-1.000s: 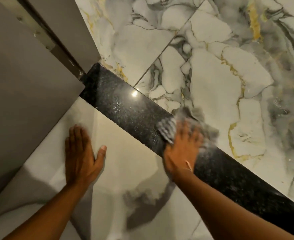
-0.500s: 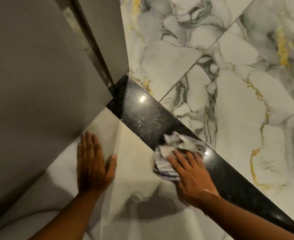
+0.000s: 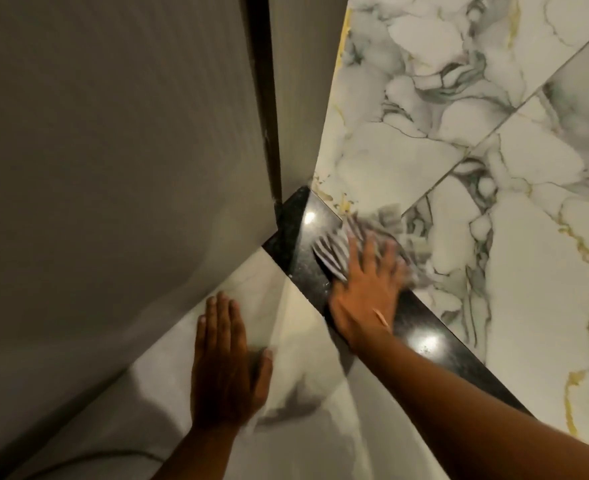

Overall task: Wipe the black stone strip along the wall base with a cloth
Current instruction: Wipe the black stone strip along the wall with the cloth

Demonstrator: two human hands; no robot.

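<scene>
A glossy black stone strip point(image 3: 421, 336) runs diagonally from the door frame at centre down to the lower right, between pale floor tile and veined marble. My right hand point(image 3: 365, 289) presses a crumpled white-and-grey striped cloth point(image 3: 334, 251) flat onto the strip near its upper end; the cloth is motion-blurred and spills onto the marble. My left hand point(image 3: 227, 368) lies flat, fingers together, on the pale tile to the left of the strip, holding nothing.
A large grey door panel point(image 3: 113, 150) fills the left, with a dark gap and frame point(image 3: 268, 133) meeting the strip's upper end. White marble with grey and gold veins point(image 3: 493, 168) covers the right. Pale tile point(image 3: 303, 410) lies under my arms.
My right hand has slid the cloth up the strip toward the door frame and across to the marble side. The view has shifted closer to the door. My left hand stays flat.
</scene>
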